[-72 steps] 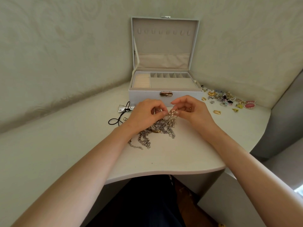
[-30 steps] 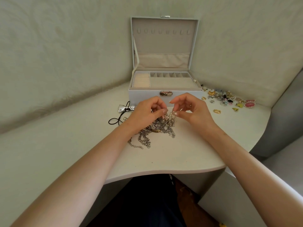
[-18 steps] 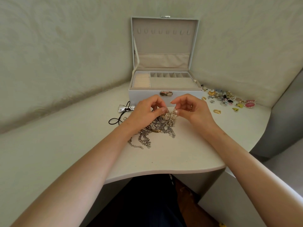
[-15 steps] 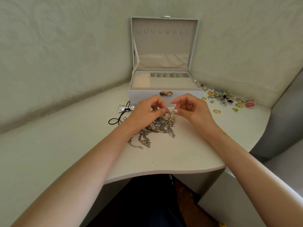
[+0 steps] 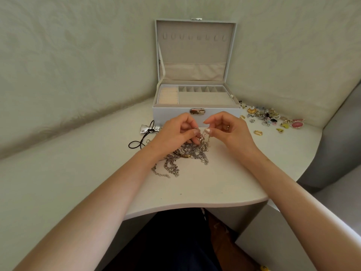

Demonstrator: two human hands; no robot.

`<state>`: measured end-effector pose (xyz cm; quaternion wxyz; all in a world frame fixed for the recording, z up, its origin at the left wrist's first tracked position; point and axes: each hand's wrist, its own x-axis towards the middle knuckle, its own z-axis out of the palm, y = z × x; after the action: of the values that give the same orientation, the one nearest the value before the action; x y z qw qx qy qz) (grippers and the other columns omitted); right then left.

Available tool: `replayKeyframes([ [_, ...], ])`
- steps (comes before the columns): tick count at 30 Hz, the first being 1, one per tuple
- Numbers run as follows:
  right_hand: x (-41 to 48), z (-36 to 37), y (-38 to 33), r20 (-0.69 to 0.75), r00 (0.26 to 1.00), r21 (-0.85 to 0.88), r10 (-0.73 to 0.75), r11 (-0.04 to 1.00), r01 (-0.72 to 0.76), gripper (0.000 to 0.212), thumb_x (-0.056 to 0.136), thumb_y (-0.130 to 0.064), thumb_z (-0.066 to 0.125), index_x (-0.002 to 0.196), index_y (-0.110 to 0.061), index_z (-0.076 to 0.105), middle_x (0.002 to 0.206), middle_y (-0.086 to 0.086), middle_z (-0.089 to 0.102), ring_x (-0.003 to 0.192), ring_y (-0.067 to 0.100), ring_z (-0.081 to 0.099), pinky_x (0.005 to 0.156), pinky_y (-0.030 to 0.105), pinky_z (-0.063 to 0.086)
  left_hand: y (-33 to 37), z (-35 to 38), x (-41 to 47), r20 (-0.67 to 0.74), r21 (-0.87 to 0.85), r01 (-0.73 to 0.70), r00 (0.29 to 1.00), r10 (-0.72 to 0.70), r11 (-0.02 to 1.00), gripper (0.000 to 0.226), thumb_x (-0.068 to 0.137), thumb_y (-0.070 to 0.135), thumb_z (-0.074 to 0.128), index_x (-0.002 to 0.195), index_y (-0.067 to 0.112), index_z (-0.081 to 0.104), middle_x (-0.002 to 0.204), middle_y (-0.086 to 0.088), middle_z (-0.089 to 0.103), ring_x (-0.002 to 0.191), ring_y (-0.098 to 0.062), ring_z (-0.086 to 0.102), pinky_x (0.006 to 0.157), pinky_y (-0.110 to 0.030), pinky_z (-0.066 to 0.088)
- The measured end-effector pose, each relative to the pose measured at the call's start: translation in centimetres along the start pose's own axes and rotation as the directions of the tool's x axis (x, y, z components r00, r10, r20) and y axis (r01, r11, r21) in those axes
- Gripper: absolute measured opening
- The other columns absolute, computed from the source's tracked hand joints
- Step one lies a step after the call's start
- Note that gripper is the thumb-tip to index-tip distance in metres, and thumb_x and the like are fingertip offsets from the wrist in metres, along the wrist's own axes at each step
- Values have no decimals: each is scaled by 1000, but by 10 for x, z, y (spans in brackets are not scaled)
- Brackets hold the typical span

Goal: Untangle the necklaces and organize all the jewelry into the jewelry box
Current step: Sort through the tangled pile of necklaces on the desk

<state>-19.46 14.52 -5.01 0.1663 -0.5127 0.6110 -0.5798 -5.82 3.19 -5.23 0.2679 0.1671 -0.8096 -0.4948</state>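
On the table: tangled heap of silver chain necklaces (image 5: 185, 155), before the open white jewelry box (image 5: 196, 114).
Fingers: left hand (image 5: 175, 133) and right hand (image 5: 228, 130) each pinch a strand (pearly).
Advice: tease loops apart slowly, never yank.

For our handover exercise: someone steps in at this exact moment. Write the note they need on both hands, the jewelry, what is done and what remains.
Left hand and right hand: each pinches a strand at the top of the tangled necklaces, lifted slightly above the table.
Jewelry box: open, compartments look empty.
Silver bow on a black cord: left of the box.
Small pieces and a gold ring: right of the box.
Done: nothing boxed.
Left: untangle, then box everything.
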Motion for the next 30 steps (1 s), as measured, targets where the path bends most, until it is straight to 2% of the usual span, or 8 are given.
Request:
replayKeyframes([
  [5, -1, 0, -1, -3, 1000, -21, -1, 1000, 0, 23, 81, 3, 68, 88, -20, 65, 75, 3, 58, 66, 8, 54, 65, 12, 44, -2, -1, 1, -15, -10, -8, 1000, 8, 1000, 13, 90, 3, 58, 85, 13, 52, 78, -6, 68, 73, -18, 69, 71, -25, 52],
  [11, 0, 2, 4, 38, 999, -164, 24, 986, -17, 31, 77, 9, 67, 89, -20, 68, 74, -4, 58, 62, -2, 49, 66, 9, 40, -3, -4, 1, -68, -34, -40, 997, 37, 999, 9, 90, 4, 58, 86, 10, 53, 77, -4, 69, 71, -19, 69, 71, -25, 52],
  [15, 0, 4, 5, 19, 1000, -224, 22, 975, -17, 27, 76, 0, 73, 78, -26, 68, 76, 1, 60, 63, 0, 47, 64, 9, 38, 0, -4, 0, -94, -27, -55, 994, 52, 998, 9, 90, 5, 58, 86, 11, 53, 77, -4, 69, 68, -15, 67, 68, -21, 51],
  [19, 0, 4, 5, -10, 999, -186, 47, 981, -48, 18, 77, -10, 75, 71, -24, 66, 75, -2, 63, 69, 13, 53, 67, 19, 42, 1, -5, -1, -105, -3, -52, 993, 52, 999, 6, 90, 6, 58, 88, 8, 53, 76, -3, 68, 66, -11, 66, 69, -20, 52],
  [23, -1, 2, 4, -39, 997, -163, 69, 984, -74, 12, 78, -15, 76, 73, -17, 65, 72, -9, 65, 70, 12, 55, 69, 24, 43, 2, -5, -1, -115, 35, -51, 992, 55, 998, 4, 91, 6, 58, 90, 5, 53, 72, -3, 66, 60, -4, 62, 62, -12, 47],
  [27, -1, 0, 3, -65, 995, -97, 79, 992, -85, 11, 79, -13, 74, 75, -9, 64, 83, 6, 71, 79, 27, 63, 76, 36, 49, -1, -6, -1, -121, 88, -43, 991, 54, 995, 5, 92, 10, 56, 89, 9, 52, 70, 1, 66, 59, -8, 62, 64, -17, 49],
  [28, -1, 0, 2, -61, 995, -64, 82, 994, -86, 12, 79, -11, 74, 75, -9, 63, 85, 9, 72, 77, 26, 63, 76, 37, 49, -1, -6, 0, -120, 98, -42, 991, 54, 994, 6, 93, 10, 56, 89, 9, 52, 69, 2, 66, 59, -9, 62, 65, -19, 50],
  [30, -1, 0, 0, -50, 996, -19, 78, 997, -79, 14, 80, -9, 73, 73, -11, 61, 83, 10, 73, 72, 16, 65, 68, 28, 49, -3, -5, 0, -118, 113, -41, 991, 55, 993, 7, 93, 11, 56, 88, 11, 51, 69, 3, 67, 59, -11, 63, 66, -23, 52],
])
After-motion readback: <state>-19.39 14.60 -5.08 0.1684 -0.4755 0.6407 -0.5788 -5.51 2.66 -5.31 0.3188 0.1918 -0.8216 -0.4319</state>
